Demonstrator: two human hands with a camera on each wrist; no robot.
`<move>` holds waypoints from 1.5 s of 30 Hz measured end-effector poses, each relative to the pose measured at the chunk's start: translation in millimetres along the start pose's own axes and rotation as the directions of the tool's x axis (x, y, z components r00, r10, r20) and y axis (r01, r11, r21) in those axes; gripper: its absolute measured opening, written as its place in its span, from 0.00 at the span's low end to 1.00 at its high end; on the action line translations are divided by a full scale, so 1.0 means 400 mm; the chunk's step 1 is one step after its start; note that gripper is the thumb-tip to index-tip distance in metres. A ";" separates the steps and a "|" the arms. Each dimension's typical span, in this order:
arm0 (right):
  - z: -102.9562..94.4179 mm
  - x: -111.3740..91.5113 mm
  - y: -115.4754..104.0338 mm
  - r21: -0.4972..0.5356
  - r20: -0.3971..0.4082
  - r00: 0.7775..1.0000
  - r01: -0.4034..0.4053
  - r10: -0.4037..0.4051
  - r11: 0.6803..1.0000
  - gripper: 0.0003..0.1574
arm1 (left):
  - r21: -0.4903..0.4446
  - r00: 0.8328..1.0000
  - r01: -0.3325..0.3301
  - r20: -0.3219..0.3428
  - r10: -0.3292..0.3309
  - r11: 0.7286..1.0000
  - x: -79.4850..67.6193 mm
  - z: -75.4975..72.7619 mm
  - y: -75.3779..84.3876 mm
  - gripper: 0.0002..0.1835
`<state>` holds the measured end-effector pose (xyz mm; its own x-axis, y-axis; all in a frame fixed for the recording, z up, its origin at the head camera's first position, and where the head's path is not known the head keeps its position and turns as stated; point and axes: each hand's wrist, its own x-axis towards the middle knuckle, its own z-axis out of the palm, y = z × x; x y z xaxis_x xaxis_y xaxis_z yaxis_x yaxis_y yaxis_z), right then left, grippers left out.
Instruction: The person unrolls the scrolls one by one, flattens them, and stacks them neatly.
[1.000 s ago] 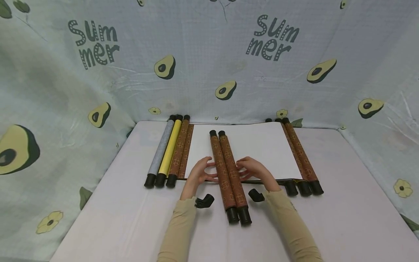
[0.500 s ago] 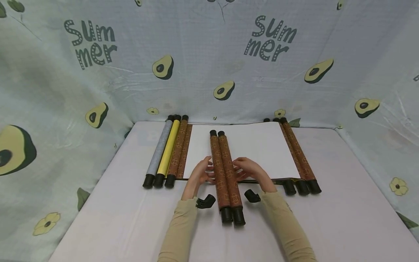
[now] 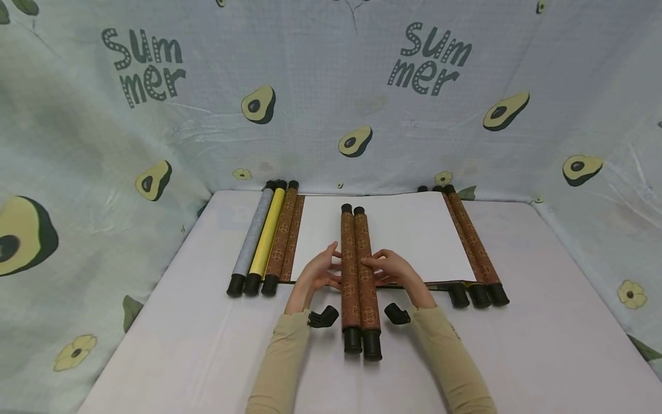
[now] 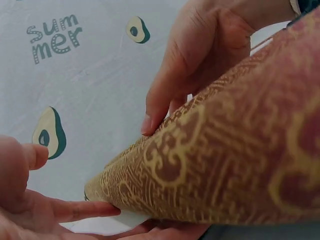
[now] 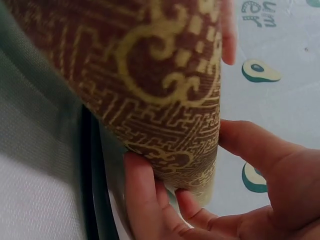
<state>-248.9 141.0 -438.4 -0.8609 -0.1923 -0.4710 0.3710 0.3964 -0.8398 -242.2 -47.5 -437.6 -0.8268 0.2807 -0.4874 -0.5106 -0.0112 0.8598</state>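
A brown patterned scroll (image 3: pixel 350 259), its two rolls side by side with black end caps, is held up lengthwise between my hands in the head view. My right hand (image 3: pixel 397 270) grips the right roll, thumb on its upper side and fingers underneath, as the right wrist view shows on the gold-patterned scroll (image 5: pixel 165 95). On the other side, my left hand (image 3: pixel 316 272) supports the scroll from below. In the left wrist view, the left hand's fingers (image 4: pixel 85 211) reach straight under the scroll, and its thumb stands away from it.
Behind lies an unrolled white sheet (image 3: pixel 403 230) with brown borders. Grey (image 3: pixel 254 236), yellow (image 3: pixel 268 236) and brown rollers (image 3: pixel 281 238) lie along its left side; more brown rollers (image 3: pixel 473 241) with black caps line its right. A patterned cloth (image 3: pixel 310 75) hangs behind the white table (image 3: pixel 207 356).
The scroll has swung from a slant to nearly straight, its near end moving left and its far end slightly right. My right thumb has come onto the right roll.
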 end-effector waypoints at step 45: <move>0.009 -0.009 -0.028 -0.036 -0.072 0.995 0.072 -0.075 0.997 0.43 | 0.285 0.992 -0.128 0.043 0.121 0.950 -0.022 0.028 0.021 0.39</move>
<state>-248.8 134.2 -428.4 -0.9091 -0.1558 -0.3863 0.2951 0.4135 -0.8614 -236.5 -39.4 -424.4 -0.8719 0.3179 -0.3725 -0.3116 0.2266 0.9228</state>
